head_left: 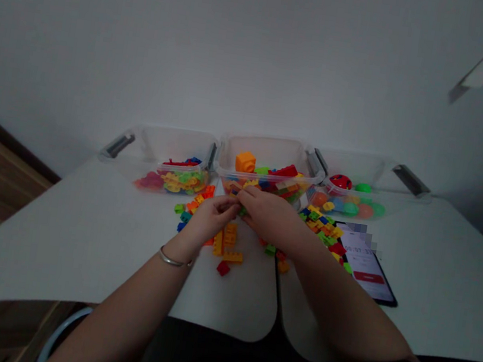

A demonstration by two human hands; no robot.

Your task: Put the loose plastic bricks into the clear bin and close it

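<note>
My left hand (212, 216) and my right hand (266, 214) meet over the white table (82, 230), in front of the middle clear bin (273, 149). Both have their fingers pinched together on small plastic building bricks (241, 210) held between them; a bit of green shows at the fingertips. Under and around the hands lie loose bricks: orange pieces (228, 242), a red brick (223, 268), and a mixed pile (322, 225) to the right. A silver bangle (171, 260) circles my left wrist.
Three clear bins stand along the wall: the left bin (161, 146) with mixed small pieces, the middle one with bricks and an orange cube (245, 161), the right bin (360, 168) with round coloured pieces. A phone (368, 268) lies lit at the right.
</note>
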